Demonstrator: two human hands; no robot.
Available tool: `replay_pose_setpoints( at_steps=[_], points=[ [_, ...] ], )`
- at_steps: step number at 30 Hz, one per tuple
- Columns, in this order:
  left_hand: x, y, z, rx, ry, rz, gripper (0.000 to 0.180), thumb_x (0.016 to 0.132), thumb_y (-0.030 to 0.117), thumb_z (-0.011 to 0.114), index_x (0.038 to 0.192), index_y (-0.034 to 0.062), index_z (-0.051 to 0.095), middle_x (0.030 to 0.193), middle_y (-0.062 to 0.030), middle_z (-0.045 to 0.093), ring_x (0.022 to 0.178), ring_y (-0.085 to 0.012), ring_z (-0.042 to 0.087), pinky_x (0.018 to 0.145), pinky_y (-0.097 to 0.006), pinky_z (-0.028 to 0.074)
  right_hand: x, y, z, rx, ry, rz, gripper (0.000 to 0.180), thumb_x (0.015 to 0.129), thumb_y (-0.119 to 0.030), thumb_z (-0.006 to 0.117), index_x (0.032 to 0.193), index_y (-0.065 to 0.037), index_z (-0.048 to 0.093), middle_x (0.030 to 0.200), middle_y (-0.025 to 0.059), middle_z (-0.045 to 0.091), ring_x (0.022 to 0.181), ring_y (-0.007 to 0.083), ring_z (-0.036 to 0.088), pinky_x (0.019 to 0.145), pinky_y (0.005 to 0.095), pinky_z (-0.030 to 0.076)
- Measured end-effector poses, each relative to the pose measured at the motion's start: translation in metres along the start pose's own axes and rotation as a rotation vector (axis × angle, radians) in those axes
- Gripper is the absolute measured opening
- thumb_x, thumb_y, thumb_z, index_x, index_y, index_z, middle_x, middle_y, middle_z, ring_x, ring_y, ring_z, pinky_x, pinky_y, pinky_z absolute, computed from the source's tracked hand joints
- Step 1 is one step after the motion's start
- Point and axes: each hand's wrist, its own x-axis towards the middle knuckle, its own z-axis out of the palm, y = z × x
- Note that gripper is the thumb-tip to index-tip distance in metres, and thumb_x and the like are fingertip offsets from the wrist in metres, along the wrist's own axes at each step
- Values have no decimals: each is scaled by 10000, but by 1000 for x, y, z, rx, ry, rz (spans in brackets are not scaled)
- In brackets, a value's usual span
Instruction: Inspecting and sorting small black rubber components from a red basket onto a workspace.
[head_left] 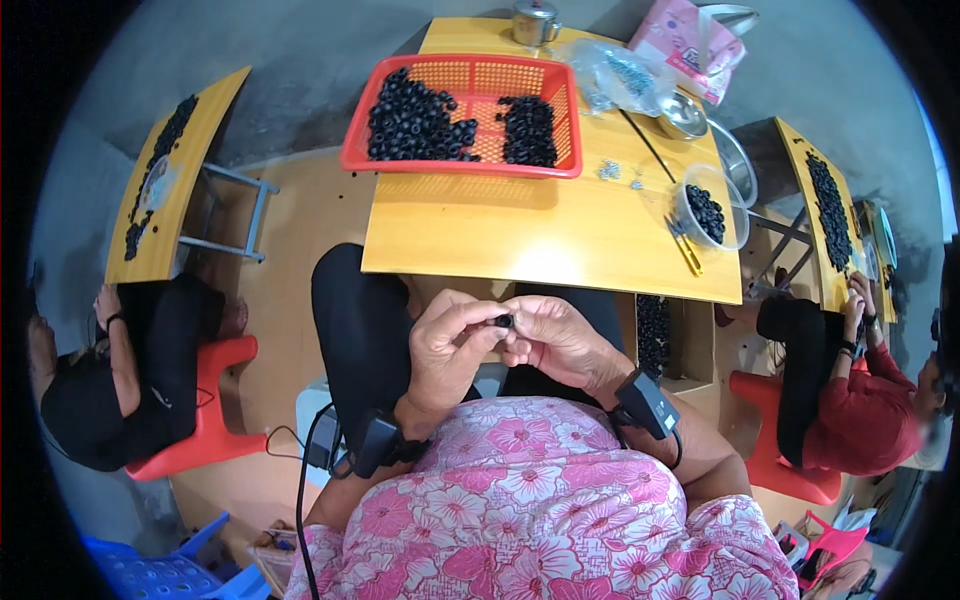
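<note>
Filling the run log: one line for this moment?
left hand + right hand: pinch small black ring part | red plastic basket: black parts | on yellow wooden table

Pink packet (685, 45) (beside clear bag (615, 75)) at table's far edge.

A grey concrete floor (310, 60) spreads at twelve o'clock. A yellow wooden worktop (540, 230) fills the centre, with matching worktops at nine (175, 190) and three (815, 215). Red plastic chairs (205, 410) stand at eight and four, a blue stool (150, 570) at seven.

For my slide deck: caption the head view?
Both hands, left hand and right hand, pinch a small black ring below a yellow table.
</note>
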Motion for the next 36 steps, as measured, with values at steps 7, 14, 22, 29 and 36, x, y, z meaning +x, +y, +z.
replay_pose_setpoints(
  at_steps=[7, 14, 22, 29, 36],
  points=[
    [-3, -19, 4, -116, -72, -219, 121, 852, -31, 581, 968, 2, 566, 821, 8, 498, 728, -37, 448, 669, -178, 382, -13, -46, -2, -697, 473, -274, 110, 865, -87, 620, 936, -14, 661, 791, -7, 620, 661, 58, 542, 610, 211, 469],
    [-10, -44, -8, -205, -159, -460, 77, 886, 16, 557, 962, 16, 552, 826, 38, 499, 731, -12, 445, 666, -164, 379, -26, -103, -67, -1474, 1056, -629, 361, 795, -21, 614, 1149, 29, 563, 703, 138, 598, 620, 214, 592, 602, 310, 479],
    [-10, -50, -10, -226, -214, -488, 119, 882, 26, 544, 1001, 21, 546, 822, 38, 503, 712, -14, 439, 634, -167, 372, -21, -133, -96, -1994, 1245, -441, 334, 816, -91, 586, 1132, 11, 550, 834, 210, 639, 753, 375, 623, 662, 437, 500],
    [-9, -50, -13, -202, -202, -497, 126, 878, 17, 541, 1004, 11, 546, 830, 38, 504, 723, -13, 440, 643, -165, 374, -8, -139, -97, -2157, 1365, -307, 207, 865, -183, 531, 948, -35, 649, 878, 178, 639, 785, 354, 627, 702, 429, 510],
    [-8, -50, -12, -230, -164, -475, 113, 865, 8, 575, 977, 5, 571, 820, 30, 520, 739, -22, 463, 685, -171, 403, -11, -132, -98, -2247, 1288, -370, 185, 877, -178, 508, 864, -55, 645, 842, 145, 628, 729, 344, 620, 644, 429, 507]
  ],
)
